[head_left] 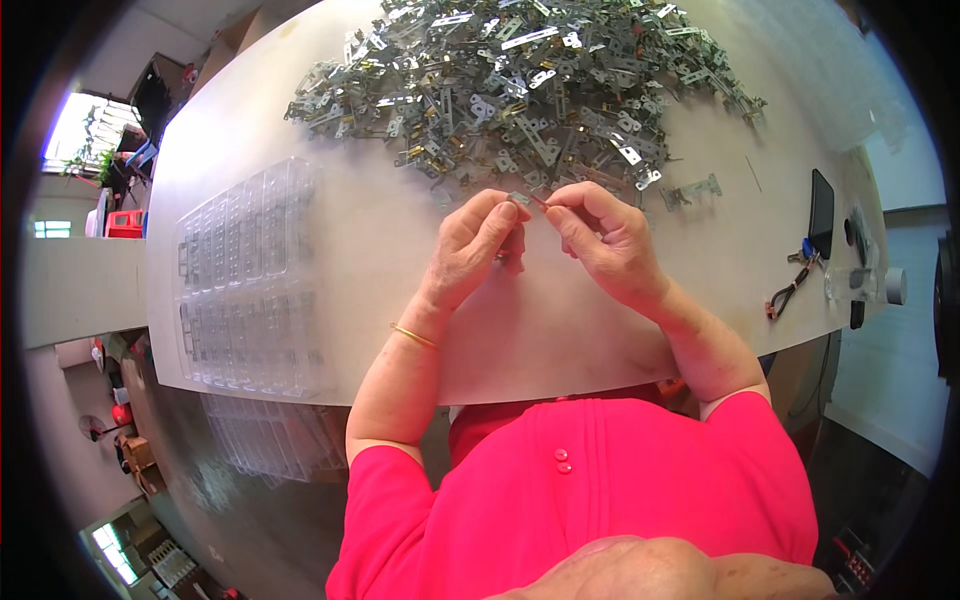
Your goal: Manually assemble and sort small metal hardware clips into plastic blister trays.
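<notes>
My left hand (474,246) is closed in a pinch on a small metal bracket (519,198), just in front of a large heap of metal brackets (520,95). Close beside it, my right hand (612,243) pinches a thin reddish piece (540,203) whose tip meets or nearly meets the bracket; its exact kind is too small to tell. The curled fingers of the left hand partly hide the palm, and a bit of metal glints there. A loose metal bracket (692,192) lies right of the heap.
Clear compartment trays (245,235) lie on the table's left side, more trays (275,435) below its edge. At right are a phone (821,213), a corded key bunch (788,292) and a clear bottle with a white cap (893,286). A thin wire (753,174) lies near the phone.
</notes>
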`<state>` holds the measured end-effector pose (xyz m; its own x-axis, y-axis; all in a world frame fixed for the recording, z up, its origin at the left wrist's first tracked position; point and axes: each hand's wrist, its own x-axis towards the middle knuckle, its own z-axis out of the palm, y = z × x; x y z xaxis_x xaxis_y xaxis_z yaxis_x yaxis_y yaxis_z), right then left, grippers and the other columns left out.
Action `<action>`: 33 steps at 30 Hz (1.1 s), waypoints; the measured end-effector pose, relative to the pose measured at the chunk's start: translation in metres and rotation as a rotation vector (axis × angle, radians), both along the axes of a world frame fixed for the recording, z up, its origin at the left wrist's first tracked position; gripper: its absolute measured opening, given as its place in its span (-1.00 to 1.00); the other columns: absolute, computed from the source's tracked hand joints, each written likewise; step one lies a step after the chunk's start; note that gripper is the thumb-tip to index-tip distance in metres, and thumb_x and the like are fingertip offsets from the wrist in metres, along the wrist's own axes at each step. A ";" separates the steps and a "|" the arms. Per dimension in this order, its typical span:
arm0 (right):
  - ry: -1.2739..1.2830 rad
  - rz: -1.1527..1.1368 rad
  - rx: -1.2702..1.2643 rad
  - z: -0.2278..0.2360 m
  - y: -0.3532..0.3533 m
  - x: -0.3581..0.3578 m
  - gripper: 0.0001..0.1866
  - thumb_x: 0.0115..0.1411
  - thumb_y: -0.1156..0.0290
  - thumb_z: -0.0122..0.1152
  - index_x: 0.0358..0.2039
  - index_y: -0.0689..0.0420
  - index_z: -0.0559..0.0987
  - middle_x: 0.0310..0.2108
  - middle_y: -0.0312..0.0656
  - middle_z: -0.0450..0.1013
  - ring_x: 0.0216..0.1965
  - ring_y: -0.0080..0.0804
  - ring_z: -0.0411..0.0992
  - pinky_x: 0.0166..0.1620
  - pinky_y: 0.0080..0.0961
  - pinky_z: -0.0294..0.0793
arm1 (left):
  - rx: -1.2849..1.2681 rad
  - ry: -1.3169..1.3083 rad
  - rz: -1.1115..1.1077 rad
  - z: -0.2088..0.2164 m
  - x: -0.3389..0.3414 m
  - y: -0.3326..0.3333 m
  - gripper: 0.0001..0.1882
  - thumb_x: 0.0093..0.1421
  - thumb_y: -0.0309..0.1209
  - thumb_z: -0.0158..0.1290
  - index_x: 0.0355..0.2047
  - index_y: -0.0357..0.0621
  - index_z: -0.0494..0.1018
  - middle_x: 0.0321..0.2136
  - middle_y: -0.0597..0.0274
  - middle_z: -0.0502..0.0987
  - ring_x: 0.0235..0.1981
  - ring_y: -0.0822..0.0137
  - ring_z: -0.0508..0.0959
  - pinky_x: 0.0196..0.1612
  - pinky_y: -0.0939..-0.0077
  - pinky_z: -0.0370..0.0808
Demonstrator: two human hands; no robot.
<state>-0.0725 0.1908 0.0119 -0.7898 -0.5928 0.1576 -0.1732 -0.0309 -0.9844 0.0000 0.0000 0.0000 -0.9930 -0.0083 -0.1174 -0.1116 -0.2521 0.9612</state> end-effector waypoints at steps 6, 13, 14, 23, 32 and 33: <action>0.159 -0.066 0.052 0.001 0.001 -0.001 -0.84 0.33 0.51 0.23 -0.09 0.17 0.54 -0.52 -0.43 0.44 -0.54 -0.77 0.27 -0.46 -0.71 0.31 | -0.277 0.116 0.100 -0.004 -0.002 0.002 -0.73 0.47 -0.27 -0.07 -0.22 -0.23 0.47 -0.56 0.33 0.46 -0.62 0.55 0.39 -0.54 0.65 0.37; 0.122 -0.035 0.084 0.005 0.001 0.001 -0.73 0.32 0.50 0.23 0.02 0.14 0.47 -0.54 -0.36 0.45 -0.52 -0.71 0.39 -0.42 -0.67 0.41 | -0.558 0.253 0.180 -0.012 -0.003 0.001 -0.82 0.43 -0.39 -0.02 -0.25 -0.23 0.49 -0.61 0.39 0.43 -0.61 0.58 0.37 -0.53 0.65 0.35; 0.119 -0.028 0.088 0.005 0.001 0.002 -0.72 0.32 0.50 0.23 0.02 0.14 0.46 -0.54 -0.36 0.45 -0.51 -0.70 0.41 -0.41 -0.66 0.42 | -0.708 0.343 0.192 -0.015 -0.003 0.000 -0.85 0.41 -0.42 0.02 -0.26 -0.23 0.49 -0.61 0.38 0.44 -0.60 0.58 0.37 -0.51 0.64 0.35; 0.378 -0.069 0.094 0.001 0.000 -0.005 -0.92 0.24 0.56 0.28 -0.24 0.16 0.61 -0.35 -0.33 0.43 -0.42 -0.64 0.37 -0.35 -0.66 0.41 | -0.839 0.449 0.153 -0.012 -0.002 0.006 -0.91 0.32 -0.47 0.10 -0.23 -0.24 0.50 -0.60 0.22 0.42 -0.60 0.42 0.42 -0.49 0.48 0.41; 0.324 -0.195 -0.113 -0.004 -0.001 -0.010 -0.93 0.26 0.55 0.27 -0.24 0.17 0.59 -0.35 -0.37 0.41 -0.43 -0.69 0.29 -0.35 -0.68 0.34 | -0.484 0.200 0.052 -0.002 0.002 0.014 -0.82 0.42 -0.37 0.00 -0.24 -0.23 0.49 -0.60 0.31 0.47 -0.63 0.51 0.42 -0.55 0.60 0.34; 0.324 -0.198 -0.112 -0.004 0.000 -0.010 -0.93 0.26 0.55 0.27 -0.24 0.17 0.59 -0.35 -0.37 0.41 -0.43 -0.69 0.29 -0.35 -0.68 0.34 | -0.484 0.200 0.049 0.000 0.001 0.012 -0.82 0.42 -0.37 0.00 -0.24 -0.23 0.49 -0.60 0.31 0.47 -0.63 0.51 0.42 -0.55 0.60 0.34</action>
